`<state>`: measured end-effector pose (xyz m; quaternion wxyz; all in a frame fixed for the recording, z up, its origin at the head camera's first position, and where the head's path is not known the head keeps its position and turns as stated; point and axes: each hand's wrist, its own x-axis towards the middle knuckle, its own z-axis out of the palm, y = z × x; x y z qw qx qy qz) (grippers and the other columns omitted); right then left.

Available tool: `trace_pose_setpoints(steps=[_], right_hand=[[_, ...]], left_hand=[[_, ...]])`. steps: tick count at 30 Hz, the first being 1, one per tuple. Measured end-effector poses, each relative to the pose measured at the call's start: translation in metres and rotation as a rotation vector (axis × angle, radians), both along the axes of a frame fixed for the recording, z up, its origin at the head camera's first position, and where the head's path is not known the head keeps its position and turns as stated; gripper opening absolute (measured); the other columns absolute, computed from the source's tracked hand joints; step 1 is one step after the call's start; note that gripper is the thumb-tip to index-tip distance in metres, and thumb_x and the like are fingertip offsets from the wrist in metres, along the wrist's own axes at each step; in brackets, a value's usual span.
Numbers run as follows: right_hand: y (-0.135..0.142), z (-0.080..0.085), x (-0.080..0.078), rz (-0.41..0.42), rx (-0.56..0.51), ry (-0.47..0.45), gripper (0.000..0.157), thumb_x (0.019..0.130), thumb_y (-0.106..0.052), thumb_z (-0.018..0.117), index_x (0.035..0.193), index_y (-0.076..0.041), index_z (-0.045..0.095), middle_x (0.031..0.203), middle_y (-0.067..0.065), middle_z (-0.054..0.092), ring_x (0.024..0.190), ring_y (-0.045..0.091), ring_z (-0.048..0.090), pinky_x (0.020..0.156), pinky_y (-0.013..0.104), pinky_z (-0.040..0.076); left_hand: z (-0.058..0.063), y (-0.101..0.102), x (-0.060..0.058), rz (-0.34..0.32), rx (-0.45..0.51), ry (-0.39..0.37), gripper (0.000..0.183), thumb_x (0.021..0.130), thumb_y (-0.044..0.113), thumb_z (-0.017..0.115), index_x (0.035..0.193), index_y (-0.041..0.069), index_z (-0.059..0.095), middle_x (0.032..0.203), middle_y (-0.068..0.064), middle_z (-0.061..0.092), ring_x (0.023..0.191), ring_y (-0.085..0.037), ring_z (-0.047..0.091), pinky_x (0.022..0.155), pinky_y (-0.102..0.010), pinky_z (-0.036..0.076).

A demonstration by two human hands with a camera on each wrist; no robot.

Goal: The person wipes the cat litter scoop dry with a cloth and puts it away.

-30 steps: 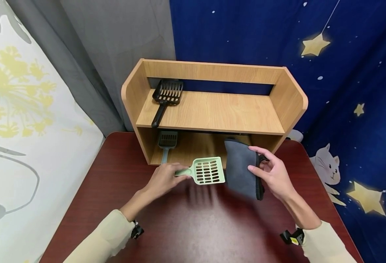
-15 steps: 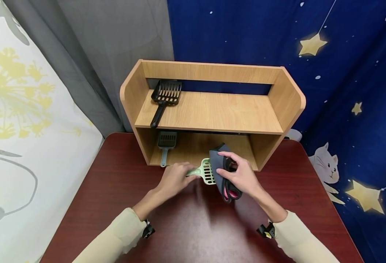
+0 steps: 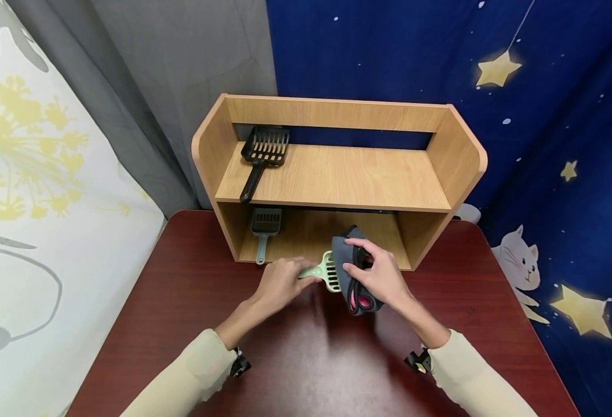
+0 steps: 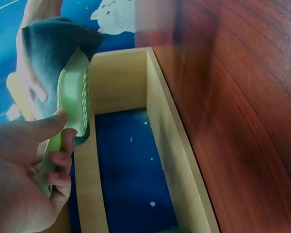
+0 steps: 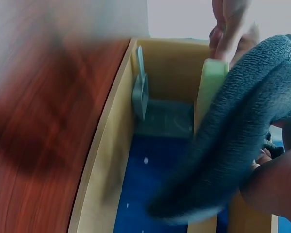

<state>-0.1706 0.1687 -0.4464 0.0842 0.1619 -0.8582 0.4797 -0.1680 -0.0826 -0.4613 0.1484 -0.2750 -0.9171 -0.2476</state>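
Observation:
My left hand (image 3: 280,285) grips the handle of a pale green slotted litter scoop (image 3: 316,271), held above the table in front of the shelf. My right hand (image 3: 384,279) holds a folded dark grey cloth (image 3: 341,258) with black edging and some pink showing in its folds. The cloth laps over the far end of the scoop's head and hides it. In the left wrist view the thumb lies along the scoop (image 4: 75,99), with the cloth (image 4: 51,51) behind its head. The right wrist view has the cloth (image 5: 233,121) blurred, close beside the scoop's green edge (image 5: 211,82).
A two-tier wooden shelf (image 3: 358,176) stands at the back of the dark red table (image 3: 181,289). On its upper tier, at the left, lies a black litter scoop (image 3: 264,153). A grey-green scoop (image 3: 266,229) lies at the left of the lower tier. Curtains (image 3: 368,52) hang behind.
My right hand has brought the cloth leftward from beside the scoop onto its head. My left hand has shifted slightly right with the scoop. Over the last half second little has moved.

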Motion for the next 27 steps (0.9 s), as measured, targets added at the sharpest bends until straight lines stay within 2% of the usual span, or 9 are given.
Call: trace_pose_setpoints(steps=[6, 10, 13, 19, 23, 27], right_hand=[[0.028, 0.006, 0.0, -0.067, 0.02, 0.006, 0.05, 0.088, -0.007, 0.086, 0.134, -0.014, 0.071, 0.113, 0.017, 0.077, 0.094, 0.028, 0.078, 0.073, 0.022, 0.057], [0.034, 0.009, -0.001, -0.087, 0.029, 0.02, 0.049, 0.087, -0.007, 0.086, 0.134, -0.015, 0.072, 0.115, 0.013, 0.076, 0.098, 0.027, 0.076, 0.077, 0.02, 0.056], [0.026, 0.007, 0.0, -0.062, 0.014, 0.026, 0.049, 0.087, -0.005, 0.087, 0.132, -0.014, 0.072, 0.111, 0.016, 0.077, 0.093, 0.026, 0.077, 0.074, 0.023, 0.058], [-0.012, 0.001, 0.002, 0.022, -0.012, 0.019, 0.046, 0.087, -0.008, 0.086, 0.131, -0.014, 0.073, 0.107, 0.02, 0.077, 0.084, 0.021, 0.077, 0.069, 0.028, 0.06], [-0.028, 0.007, 0.002, 0.031, -0.065, 0.026, 0.045, 0.088, -0.01, 0.086, 0.131, -0.017, 0.073, 0.111, 0.018, 0.076, 0.083, 0.02, 0.077, 0.07, 0.028, 0.06], [-0.031, 0.012, 0.0, 0.028, -0.097, 0.015, 0.044, 0.089, -0.01, 0.085, 0.131, -0.019, 0.073, 0.115, 0.017, 0.075, 0.084, 0.022, 0.077, 0.071, 0.03, 0.061]], left_hand=[[0.0, -0.009, -0.002, -0.002, 0.011, 0.004, 0.029, 0.086, 0.024, 0.089, 0.11, 0.008, 0.083, 0.101, -0.001, 0.081, 0.071, -0.015, 0.072, 0.057, -0.033, 0.052], [0.0, -0.013, -0.002, 0.009, 0.035, -0.002, 0.028, 0.084, 0.021, 0.091, 0.107, 0.008, 0.083, 0.099, -0.001, 0.081, 0.07, -0.014, 0.07, 0.057, -0.031, 0.051], [-0.001, -0.01, -0.001, 0.01, 0.041, -0.004, 0.027, 0.083, 0.021, 0.091, 0.106, 0.009, 0.083, 0.099, 0.0, 0.081, 0.071, -0.014, 0.071, 0.057, -0.033, 0.051], [-0.001, 0.002, 0.0, -0.002, 0.019, -0.025, 0.027, 0.086, 0.027, 0.089, 0.107, 0.011, 0.083, 0.099, 0.001, 0.08, 0.072, -0.013, 0.069, 0.057, -0.031, 0.05], [0.001, 0.007, 0.0, 0.005, 0.017, -0.043, 0.026, 0.088, 0.026, 0.088, 0.107, 0.01, 0.082, 0.101, -0.001, 0.08, 0.07, -0.012, 0.067, 0.057, -0.03, 0.049], [0.003, 0.008, -0.001, 0.01, 0.018, -0.041, 0.026, 0.089, 0.025, 0.088, 0.108, 0.008, 0.082, 0.103, -0.002, 0.08, 0.073, -0.014, 0.07, 0.059, -0.03, 0.051]])
